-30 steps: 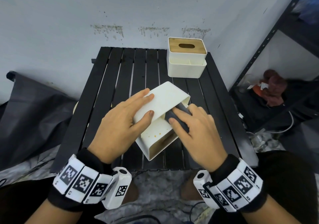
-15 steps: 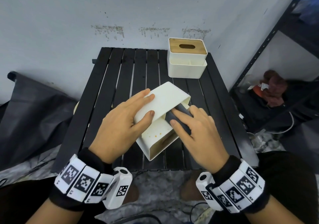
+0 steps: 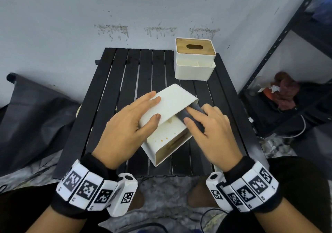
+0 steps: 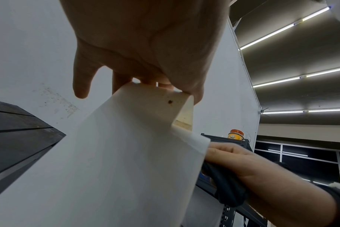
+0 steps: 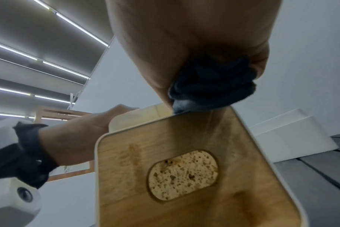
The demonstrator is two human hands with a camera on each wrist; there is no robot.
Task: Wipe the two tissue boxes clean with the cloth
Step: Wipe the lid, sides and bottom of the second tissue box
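Observation:
A white tissue box (image 3: 172, 105) lies tipped on its side in the middle of the black slatted table (image 3: 115, 92), its wooden lid (image 5: 184, 169) facing me. My left hand (image 3: 125, 126) holds it, fingers over the upper face and thumb on the near edge. My right hand (image 3: 206, 126) grips a bunched dark grey cloth (image 3: 192, 114) and presses it against the box's right side. Small orange spots (image 3: 164, 139) show on the box's near white face. In the left wrist view the box (image 4: 116, 153) fills the middle. The second tissue box (image 3: 195, 61) stands upright at the far right corner.
A black metal shelf (image 3: 287, 53) rises right of the table, with a reddish bundle (image 3: 285, 90) on its lower level. A black sheet (image 3: 32, 114) lies at the left. A pale wall backs the table. My knees are below the table's near edge.
My right hand with the cloth has slid a little farther along the box's right side. The left hand and the box have hardly moved.

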